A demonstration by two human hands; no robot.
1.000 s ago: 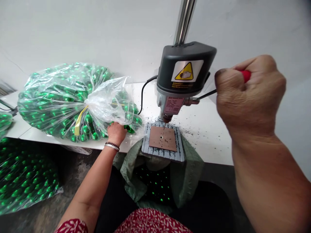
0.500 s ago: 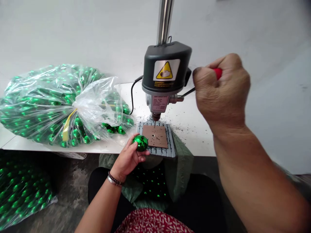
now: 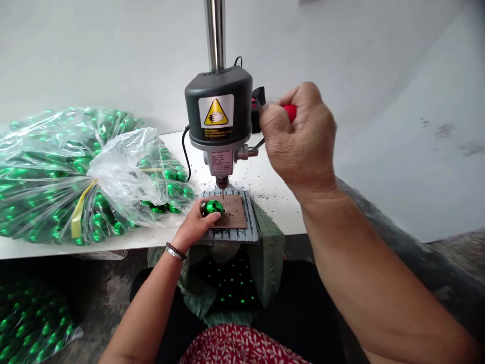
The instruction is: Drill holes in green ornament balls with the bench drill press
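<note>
Between the fingers and thumb of my left hand (image 3: pixel 195 222) is a shiny green ball (image 3: pixel 214 208). It is over the left part of a brown board (image 3: pixel 235 215), just beside and below the thin drill bit (image 3: pixel 223 194). The bit points down from the chuck of a black and grey drill press (image 3: pixel 219 108) with a yellow hand-warning label. My right hand (image 3: pixel 301 136) is wrapped round the red knob (image 3: pixel 291 112) of the press's feed lever. The board lies on the grooved metal base (image 3: pixel 249 222).
A tied clear plastic bag (image 3: pixel 49 177) full of green balls fills the table's left side. A green sack (image 3: pixel 271 253) hangs below the table edge, open, with green balls inside. Another bag of balls (image 3: pixel 34 318) stands at lower left. Dark shavings dot the white table (image 3: pixel 273 202).
My left hand has carried the green ball from the board's front left edge onto the board, close to the bit. My right hand still grips the lever knob. The view has shifted right.
</note>
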